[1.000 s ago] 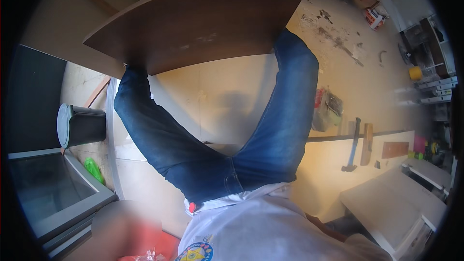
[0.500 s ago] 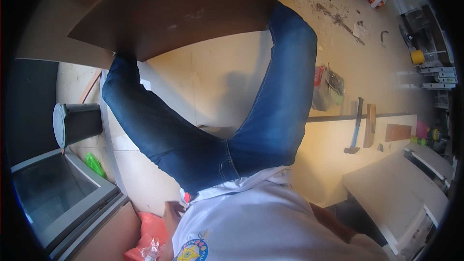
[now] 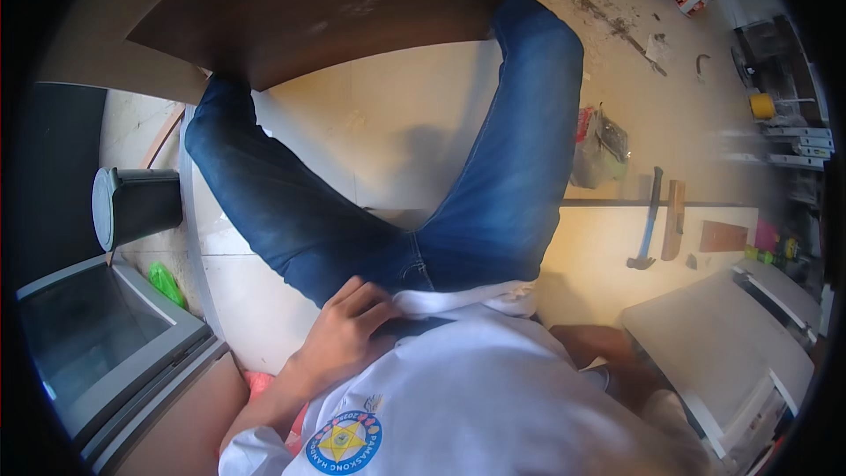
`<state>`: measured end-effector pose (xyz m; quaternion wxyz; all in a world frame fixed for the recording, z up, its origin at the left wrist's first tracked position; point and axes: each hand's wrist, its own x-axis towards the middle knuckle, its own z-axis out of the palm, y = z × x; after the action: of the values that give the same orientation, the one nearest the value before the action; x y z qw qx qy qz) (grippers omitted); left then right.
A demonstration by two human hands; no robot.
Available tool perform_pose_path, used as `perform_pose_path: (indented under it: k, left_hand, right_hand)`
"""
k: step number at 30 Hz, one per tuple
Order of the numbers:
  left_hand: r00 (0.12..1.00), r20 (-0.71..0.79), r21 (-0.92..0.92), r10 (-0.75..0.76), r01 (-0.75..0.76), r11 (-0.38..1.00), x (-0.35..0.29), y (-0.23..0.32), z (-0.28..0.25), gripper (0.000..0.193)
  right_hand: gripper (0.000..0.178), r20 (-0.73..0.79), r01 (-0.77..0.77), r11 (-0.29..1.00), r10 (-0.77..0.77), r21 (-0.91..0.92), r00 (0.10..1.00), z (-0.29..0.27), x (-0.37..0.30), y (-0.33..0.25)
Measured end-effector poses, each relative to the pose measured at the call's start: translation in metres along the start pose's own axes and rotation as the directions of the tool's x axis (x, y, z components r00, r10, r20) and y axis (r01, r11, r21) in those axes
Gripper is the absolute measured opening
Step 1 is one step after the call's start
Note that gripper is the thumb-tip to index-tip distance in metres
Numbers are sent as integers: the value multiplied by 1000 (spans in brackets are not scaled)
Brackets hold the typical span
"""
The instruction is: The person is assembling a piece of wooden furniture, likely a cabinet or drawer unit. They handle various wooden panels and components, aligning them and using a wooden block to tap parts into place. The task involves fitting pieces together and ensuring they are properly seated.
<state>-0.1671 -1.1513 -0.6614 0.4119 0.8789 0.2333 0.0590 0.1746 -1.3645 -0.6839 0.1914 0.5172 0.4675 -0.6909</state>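
My left hand is at the left of my waist, its fingers curled closed at the hem of my white shirt, just above the blue jeans. The hem is bunched up across my waist. My right hand is low beside my right hip, blurred and partly hidden by the shirt, so its fingers cannot be made out. My legs are spread, with the lower ends passing under a dark brown panel.
A claw hammer, a wooden block and a flat brown piece lie to the right. Beyond them are a plastic bag and debris. A dark bin and glass-topped cabinet stand left.
My left hand has risen from low beside my left hip to the front of my waist and closed at the shirt hem. My right hand has come forward into fuller view beside the hip.
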Motion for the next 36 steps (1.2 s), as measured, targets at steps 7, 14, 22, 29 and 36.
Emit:
perform_pose_path:
  k: [7, 14, 22, 29, 36]
  left_hand:
    - [996, 90, 9, 14, -15, 1000, 10, 19, 7, 24]
    - [999, 32, -108, 18, -14, 994, 1, 12, 10, 22]
    - [1000, -2, 119, -6, 6, 993, 12, 29, 19, 22]
    - [991, 96, 54, -90, 85, 995, 36, 34, 7, 5]
    - [988, 68, -26, -141, 143, 989, 48, 37, -7, 9]
  right_hand:
    - [15, -642, 637, 750, -580, -181, 501, -98, 9, -76]
    - [36, -369, 612, 656, -755, -442, 542, -89, 60, -132]
    - [46, -318, 603, 568, -819, -560, 477, -80, 61, -120]
    - [24, -410, 636, 517, -853, -574, 323, -79, 69, -103]
    - [13, -522, 745, 514, -812, -425, 263, -53, 39, -113]
